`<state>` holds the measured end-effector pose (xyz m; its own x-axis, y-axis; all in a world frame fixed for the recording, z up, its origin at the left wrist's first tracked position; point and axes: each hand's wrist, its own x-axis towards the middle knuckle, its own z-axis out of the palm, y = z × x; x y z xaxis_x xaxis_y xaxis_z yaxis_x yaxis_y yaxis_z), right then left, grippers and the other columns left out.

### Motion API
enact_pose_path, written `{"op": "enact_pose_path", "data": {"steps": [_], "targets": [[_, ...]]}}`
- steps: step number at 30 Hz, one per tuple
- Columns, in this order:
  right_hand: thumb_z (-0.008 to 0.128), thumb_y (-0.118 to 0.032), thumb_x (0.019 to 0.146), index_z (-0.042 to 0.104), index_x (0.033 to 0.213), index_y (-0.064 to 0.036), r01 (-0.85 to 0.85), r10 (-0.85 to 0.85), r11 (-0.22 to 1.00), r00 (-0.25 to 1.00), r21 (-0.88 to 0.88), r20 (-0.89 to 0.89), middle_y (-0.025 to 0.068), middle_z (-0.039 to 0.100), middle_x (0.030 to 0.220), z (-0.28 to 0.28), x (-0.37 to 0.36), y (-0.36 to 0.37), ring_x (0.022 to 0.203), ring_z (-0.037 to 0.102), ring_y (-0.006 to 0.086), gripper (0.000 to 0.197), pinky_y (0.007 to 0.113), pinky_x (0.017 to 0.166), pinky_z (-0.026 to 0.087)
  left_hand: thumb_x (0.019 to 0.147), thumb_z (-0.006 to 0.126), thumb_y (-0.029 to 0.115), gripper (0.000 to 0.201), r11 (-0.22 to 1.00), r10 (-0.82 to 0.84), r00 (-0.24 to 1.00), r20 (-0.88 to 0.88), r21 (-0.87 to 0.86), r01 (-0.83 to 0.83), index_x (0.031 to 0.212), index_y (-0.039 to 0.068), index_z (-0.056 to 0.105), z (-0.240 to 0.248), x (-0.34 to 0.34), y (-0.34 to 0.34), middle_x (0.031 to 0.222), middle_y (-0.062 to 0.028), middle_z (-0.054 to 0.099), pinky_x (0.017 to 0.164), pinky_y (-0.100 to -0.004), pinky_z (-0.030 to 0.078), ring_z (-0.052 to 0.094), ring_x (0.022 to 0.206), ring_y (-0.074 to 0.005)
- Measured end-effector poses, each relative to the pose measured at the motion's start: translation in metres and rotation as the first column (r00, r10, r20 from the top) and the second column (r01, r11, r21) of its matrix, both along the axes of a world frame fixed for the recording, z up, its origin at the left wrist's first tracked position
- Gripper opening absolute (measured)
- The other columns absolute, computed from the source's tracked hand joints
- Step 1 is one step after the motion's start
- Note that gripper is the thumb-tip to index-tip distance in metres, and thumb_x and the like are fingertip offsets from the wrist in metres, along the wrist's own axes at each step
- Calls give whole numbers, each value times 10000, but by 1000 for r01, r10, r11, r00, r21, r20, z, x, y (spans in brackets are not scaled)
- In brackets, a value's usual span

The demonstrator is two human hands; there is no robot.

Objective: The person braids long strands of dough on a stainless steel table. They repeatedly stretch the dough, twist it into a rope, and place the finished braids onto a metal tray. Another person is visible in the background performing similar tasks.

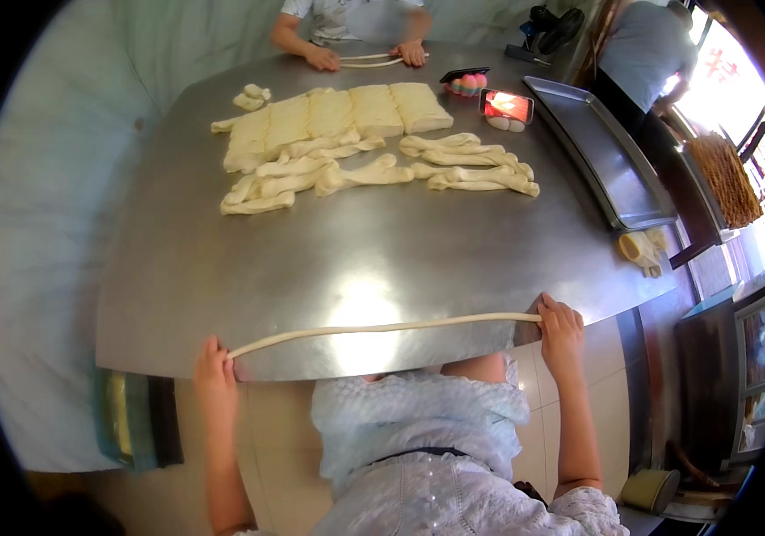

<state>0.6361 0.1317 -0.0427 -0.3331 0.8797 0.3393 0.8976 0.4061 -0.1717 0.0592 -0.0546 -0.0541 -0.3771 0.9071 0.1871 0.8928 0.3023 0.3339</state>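
Both hands [214, 371] [561, 330], dough rope [382, 328], prob. table edge [490, 353]

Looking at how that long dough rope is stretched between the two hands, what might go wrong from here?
1. The dough rope looks thin and is held only at its ends by the left hand and right hand, so it may tear.
2. It lies along the steel table front edge and could sag off toward the floor.

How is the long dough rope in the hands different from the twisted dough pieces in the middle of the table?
The dough rope is one long, thin, smooth strand; the twisted pieces are short, thick and knotted. The rope is stretched along the near table edge between the left hand and right hand; the twists lie untouched in a cluster. Both are pale dough on the same metal top.
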Motion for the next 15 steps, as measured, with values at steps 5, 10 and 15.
{"op": "enact_pose_path", "data": {"steps": [5, 10, 15], "targets": [[753, -113, 873, 633, 1034, -17, -104, -191, 807, 886, -581, -423, 47, 677, 926, 46, 30, 18, 889, 628, 136, 222, 289, 760, 480, 1040, 564, 242, 221, 987, -34, 758, 651, -99, 130, 1022, 22, 575, 47, -56, 40, 1112, -90, 717, 891, -310, 482, 647, 975, -195], [758, -111, 870, 637, 1001, -16, -444, -143, 734, 640, -515, -755, -21, 576, 804, 127, 40, 29, 744, 554, 87, 202, 237, 688, 457, 1046, 550, 224, 158, 941, -330, 306, 893, 286, 181, 1018, 76, 600, 101, -95, 60, 814, 7, 627, 711, -252, 448, 583, 774, -86], [771, -206, 860, 732, 929, -7, 94, -388, 766, 856, -636, -341, 22, 651, 771, 62, 144, 69, 699, 590, 115, 214, 284, 647, 473, 1027, 582, 266, 204, 999, -23, 777, 630, -11, 39, 1059, 71, 635, 24, -192, 75, 850, -18, 649, 702, -292, 482, 608, 763, -146]]}}
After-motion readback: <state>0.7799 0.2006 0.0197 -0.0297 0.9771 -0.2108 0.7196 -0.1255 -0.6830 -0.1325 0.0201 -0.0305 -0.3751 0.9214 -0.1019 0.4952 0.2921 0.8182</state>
